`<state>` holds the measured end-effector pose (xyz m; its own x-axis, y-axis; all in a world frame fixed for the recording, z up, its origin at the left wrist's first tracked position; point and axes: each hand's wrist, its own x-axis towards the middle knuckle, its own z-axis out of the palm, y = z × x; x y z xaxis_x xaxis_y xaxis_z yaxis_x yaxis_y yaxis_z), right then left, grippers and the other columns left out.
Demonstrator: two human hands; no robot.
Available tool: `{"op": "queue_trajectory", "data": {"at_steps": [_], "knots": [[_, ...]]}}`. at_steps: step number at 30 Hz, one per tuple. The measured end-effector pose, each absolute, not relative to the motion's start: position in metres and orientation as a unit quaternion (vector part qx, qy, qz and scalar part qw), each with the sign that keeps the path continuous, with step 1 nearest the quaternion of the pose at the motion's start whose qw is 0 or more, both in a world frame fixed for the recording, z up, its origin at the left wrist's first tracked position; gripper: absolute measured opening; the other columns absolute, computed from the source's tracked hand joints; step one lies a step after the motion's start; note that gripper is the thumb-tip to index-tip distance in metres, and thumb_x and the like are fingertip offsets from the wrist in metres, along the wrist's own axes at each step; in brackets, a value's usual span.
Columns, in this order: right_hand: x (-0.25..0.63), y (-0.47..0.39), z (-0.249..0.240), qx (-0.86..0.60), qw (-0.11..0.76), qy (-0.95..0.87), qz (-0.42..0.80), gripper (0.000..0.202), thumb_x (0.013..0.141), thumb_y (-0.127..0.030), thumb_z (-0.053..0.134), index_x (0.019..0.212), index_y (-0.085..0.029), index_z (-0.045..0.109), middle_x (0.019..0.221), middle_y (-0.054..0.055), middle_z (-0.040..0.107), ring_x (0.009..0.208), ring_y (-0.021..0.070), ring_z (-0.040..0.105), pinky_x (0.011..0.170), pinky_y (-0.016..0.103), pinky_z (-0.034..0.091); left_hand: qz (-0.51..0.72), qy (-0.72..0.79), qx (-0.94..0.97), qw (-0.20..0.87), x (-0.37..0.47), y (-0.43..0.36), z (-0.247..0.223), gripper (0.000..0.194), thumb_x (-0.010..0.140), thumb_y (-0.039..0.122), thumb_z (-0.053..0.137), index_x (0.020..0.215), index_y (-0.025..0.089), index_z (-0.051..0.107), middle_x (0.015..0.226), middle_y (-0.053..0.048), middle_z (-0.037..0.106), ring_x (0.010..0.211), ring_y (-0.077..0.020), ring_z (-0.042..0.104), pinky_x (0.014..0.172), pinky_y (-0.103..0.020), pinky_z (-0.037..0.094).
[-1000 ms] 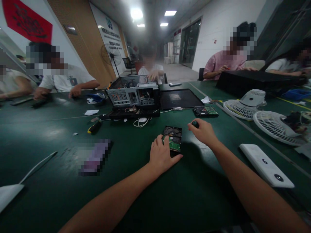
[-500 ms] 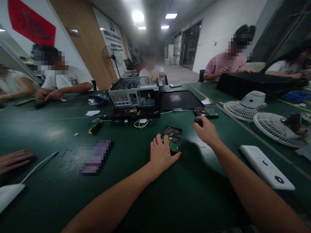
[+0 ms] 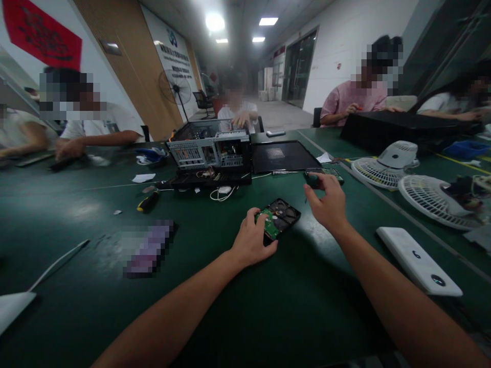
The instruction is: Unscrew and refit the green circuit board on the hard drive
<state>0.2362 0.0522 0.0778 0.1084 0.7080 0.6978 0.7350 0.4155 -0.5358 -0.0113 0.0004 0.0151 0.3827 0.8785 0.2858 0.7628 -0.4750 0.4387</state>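
Note:
A hard drive (image 3: 283,217) lies on the green table with its green circuit board facing up. My left hand (image 3: 251,240) is closed around its left end, fingers over the board and thumb along the near edge. To the right and a little above the table, my right hand (image 3: 327,202) is closed on a small screwdriver (image 3: 313,179). Its dark handle shows between my fingers, and a thin shaft seems to point down. Just behind this hand lies a second hard drive (image 3: 334,176), partly hidden.
An opened computer case (image 3: 209,153) stands at the back, beside a black panel (image 3: 284,156). A yellow-and-black screwdriver (image 3: 148,201) and a phone (image 3: 150,249) lie left. On the right are a white power bank (image 3: 419,260) and white fan parts (image 3: 433,202). Other people sit around the table.
The hard drive has turned clockwise under my left hand, its far end swinging right. My right hand has tilted and lifted slightly, still holding the screwdriver.

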Motion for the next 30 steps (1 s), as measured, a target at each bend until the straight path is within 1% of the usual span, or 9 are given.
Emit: {"op": "queue_trajectory", "data": {"at_steps": [5,8,10,15,18,20,24,26,30], "knots": [[0.232,0.048,0.077,-0.516,0.544,-0.661,0.02,0.041,0.094,-0.04,0.061,0.131,-0.022,0.057,0.117,0.011,0.071,0.099,0.0245,0.071,0.096,0.044,0.057,0.245,0.409,0.859,0.185,-0.015,0.001,0.017,0.085,0.074,0.039,0.081,0.147,0.023,0.04,0.156,-0.015,0.027,0.143,-0.0364,0.041,0.117,-0.048,0.044],[0.23,0.048,0.073,-0.492,0.553,-0.67,0.05,0.051,0.094,-0.039,0.062,0.141,-0.022,0.049,0.119,0.01,0.073,0.101,0.0241,0.073,0.095,0.042,0.058,0.244,0.417,0.855,0.19,-0.015,0.003,0.014,0.087,0.074,0.04,0.082,0.148,0.024,0.039,0.16,-0.015,0.025,0.145,-0.0373,0.039,0.117,-0.051,0.042],[0.23,0.048,0.071,-0.48,0.548,-0.682,0.059,0.058,0.094,-0.04,0.063,0.146,-0.023,0.044,0.122,0.011,0.072,0.102,0.0242,0.073,0.094,0.041,0.059,0.247,0.436,0.847,0.177,-0.014,0.004,0.011,0.085,0.075,0.04,0.081,0.147,0.023,0.04,0.16,-0.016,0.028,0.146,-0.0377,0.038,0.119,-0.053,0.04],[0.23,0.045,0.064,-0.517,0.484,-0.706,0.026,0.053,0.095,-0.044,0.061,0.142,-0.024,0.05,0.127,0.012,0.071,0.104,0.0266,0.073,0.101,0.046,0.057,0.247,0.452,0.844,0.148,-0.013,0.006,0.009,0.078,0.079,0.04,0.076,0.147,0.022,0.04,0.157,-0.016,0.035,0.147,-0.0363,0.036,0.121,-0.053,0.035],[0.229,0.041,0.057,-0.527,0.468,-0.71,-0.002,0.05,0.094,-0.047,0.061,0.137,-0.024,0.054,0.126,0.013,0.071,0.104,0.0281,0.073,0.102,0.047,0.056,0.239,0.462,0.842,0.144,-0.012,0.005,0.009,0.081,0.079,0.048,0.077,0.147,0.022,0.04,0.157,-0.016,0.035,0.147,-0.0372,0.037,0.12,-0.055,0.035],[0.228,0.041,0.053,-0.513,0.497,-0.7,-0.012,0.049,0.094,-0.045,0.061,0.136,-0.024,0.053,0.124,0.013,0.071,0.101,0.0272,0.074,0.098,0.046,0.058,0.237,0.471,0.837,0.145,-0.012,0.005,0.009,0.084,0.078,0.053,0.077,0.148,0.022,0.04,0.157,-0.016,0.035,0.146,-0.0379,0.038,0.12,-0.056,0.035],[0.232,0.048,0.058,-0.485,0.629,-0.608,-0.016,0.053,0.098,-0.044,0.052,0.145,-0.025,0.037,0.118,0.012,0.069,0.096,0.0258,0.075,0.086,0.045,0.062,0.237,0.47,0.837,0.149,-0.012,0.005,0.009,0.086,0.079,0.055,0.077,0.149,0.022,0.04,0.157,-0.016,0.035,0.146,-0.0373,0.038,0.12,-0.055,0.036],[0.239,0.054,0.065,-0.48,0.682,-0.551,-0.046,0.051,0.099,-0.046,0.049,0.144,-0.026,0.034,0.119,0.013,0.066,0.099,0.027,0.073,0.088,0.048,0.061,0.235,0.467,0.839,0.15,-0.013,0.005,0.009,0.086,0.079,0.055,0.077,0.149,0.023,0.04,0.157,-0.015,0.035,0.146,-0.037,0.038,0.12,-0.054,0.036],[0.257,0.065,0.073,-0.458,0.712,-0.526,-0.08,0.05,0.099,-0.046,0.049,0.143,-0.026,0.034,0.124,0.015,0.061,0.107,0.0297,0.07,0.092,0.054,0.058,0.231,0.466,0.84,0.155,-0.013,0.005,0.01,0.086,0.079,0.056,0.076,0.149,0.023,0.04,0.158,-0.015,0.033,0.146,-0.0376,0.037,0.12,-0.054,0.036]]}}
